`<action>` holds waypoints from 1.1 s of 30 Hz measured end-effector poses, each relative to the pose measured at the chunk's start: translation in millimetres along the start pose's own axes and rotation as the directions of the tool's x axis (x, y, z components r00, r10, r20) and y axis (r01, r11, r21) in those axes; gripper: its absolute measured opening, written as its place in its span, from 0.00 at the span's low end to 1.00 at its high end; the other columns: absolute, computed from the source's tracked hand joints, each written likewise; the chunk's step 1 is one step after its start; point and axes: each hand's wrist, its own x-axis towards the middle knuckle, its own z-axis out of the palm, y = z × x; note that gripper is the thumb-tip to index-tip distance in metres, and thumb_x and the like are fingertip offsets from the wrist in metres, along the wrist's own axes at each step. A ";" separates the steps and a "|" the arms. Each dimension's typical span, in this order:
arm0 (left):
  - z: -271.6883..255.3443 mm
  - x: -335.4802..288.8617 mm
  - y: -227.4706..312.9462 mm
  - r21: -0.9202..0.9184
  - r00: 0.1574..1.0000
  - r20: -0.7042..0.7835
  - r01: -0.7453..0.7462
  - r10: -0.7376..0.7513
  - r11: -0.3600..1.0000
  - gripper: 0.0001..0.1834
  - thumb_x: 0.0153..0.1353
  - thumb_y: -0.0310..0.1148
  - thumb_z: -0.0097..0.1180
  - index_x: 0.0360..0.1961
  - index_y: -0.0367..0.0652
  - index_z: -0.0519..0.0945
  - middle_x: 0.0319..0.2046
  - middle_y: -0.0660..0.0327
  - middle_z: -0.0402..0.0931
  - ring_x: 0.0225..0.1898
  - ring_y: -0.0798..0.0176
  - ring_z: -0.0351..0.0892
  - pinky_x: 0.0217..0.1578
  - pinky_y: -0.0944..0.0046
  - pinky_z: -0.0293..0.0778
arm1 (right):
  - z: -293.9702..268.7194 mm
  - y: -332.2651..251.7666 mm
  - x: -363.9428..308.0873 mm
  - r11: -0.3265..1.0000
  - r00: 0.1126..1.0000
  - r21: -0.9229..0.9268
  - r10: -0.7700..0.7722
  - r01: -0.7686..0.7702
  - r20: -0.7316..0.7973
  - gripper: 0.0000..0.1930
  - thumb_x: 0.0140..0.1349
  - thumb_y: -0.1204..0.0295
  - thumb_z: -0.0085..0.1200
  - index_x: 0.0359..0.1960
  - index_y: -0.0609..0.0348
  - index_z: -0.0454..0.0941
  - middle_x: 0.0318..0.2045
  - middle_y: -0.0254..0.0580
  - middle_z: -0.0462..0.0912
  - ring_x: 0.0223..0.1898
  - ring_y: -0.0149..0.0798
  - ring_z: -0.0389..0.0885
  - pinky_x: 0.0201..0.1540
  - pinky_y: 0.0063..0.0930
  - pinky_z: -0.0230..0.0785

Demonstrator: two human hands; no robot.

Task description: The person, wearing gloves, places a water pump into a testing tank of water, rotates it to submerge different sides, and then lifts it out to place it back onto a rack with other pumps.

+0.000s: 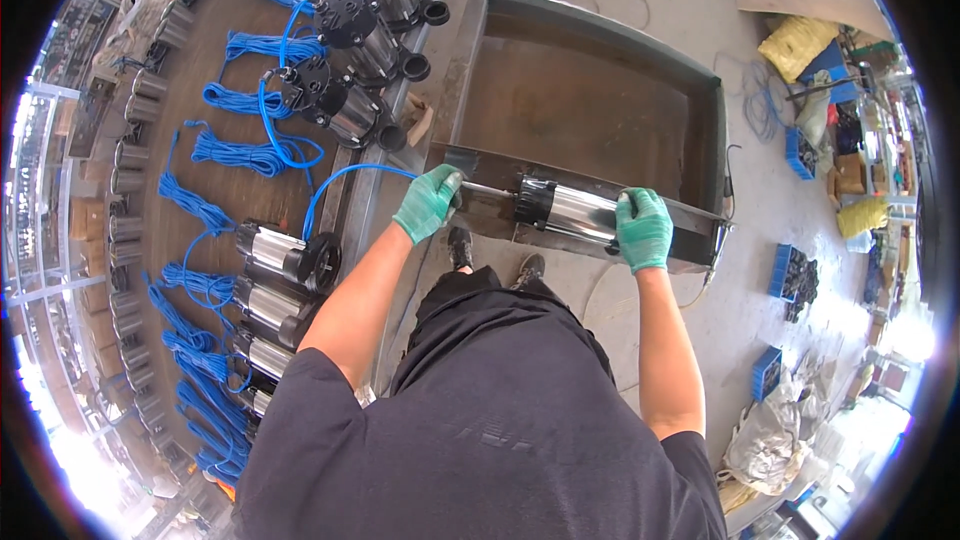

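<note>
A shiny steel cylindrical pump body [580, 213] with a black ribbed left end lies level along the near edge of a metal tank [600, 25]. My right hand [645, 230], in a green glove, is closed round its right end, thumb on top. A thin grey metal rod [488, 189] runs from the black end to my left hand [427, 204]. That gloved hand is closed round the rod's left end, and its fingers partly hide it. A blue cable [350, 170] curves from the bench up to my left hand; how it ends there is hidden.
Left of me, a long bench [250, 110] carries black-topped steel pumps [345, 105], more steel pumps lying down [270, 300], and several coiled blue cables [240, 152]. The tank holds brownish water. On the floor at right are blue crates [768, 372], a white sack [768, 445] and a yellow sack [798, 48].
</note>
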 end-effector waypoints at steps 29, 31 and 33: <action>-16.5 28.4 -28.3 -0.090 0.929 0.371 0.030 0.006 0.995 0.25 0.70 0.32 0.59 0.67 0.43 0.73 0.48 0.65 0.81 0.44 0.69 0.80 0.45 0.66 0.76 | -1.0 -4.0 0.7 1.000 0.999 -0.020 -0.018 0.018 -0.027 0.07 0.63 0.68 0.58 0.34 0.57 0.83 0.34 0.45 0.83 0.39 0.51 0.81 0.45 0.43 0.74; -18.7 32.8 -19.3 0.490 0.939 0.332 -0.252 0.089 0.834 0.28 0.67 0.33 0.61 0.67 0.41 0.72 0.46 0.61 0.82 0.43 0.60 0.82 0.49 0.59 0.78 | -1.2 -2.9 0.7 1.000 0.999 -0.020 -0.019 0.018 -0.026 0.06 0.63 0.68 0.58 0.34 0.57 0.84 0.34 0.45 0.83 0.39 0.51 0.81 0.45 0.43 0.74; -10.3 32.5 -3.0 0.644 0.960 0.279 -0.205 0.024 0.737 0.30 0.65 0.35 0.63 0.66 0.40 0.72 0.47 0.53 0.82 0.46 0.54 0.83 0.48 0.57 0.78 | -1.0 -1.1 1.0 0.999 1.000 -0.032 -0.007 0.007 -0.009 0.06 0.63 0.68 0.58 0.34 0.57 0.84 0.34 0.45 0.83 0.39 0.51 0.81 0.45 0.43 0.74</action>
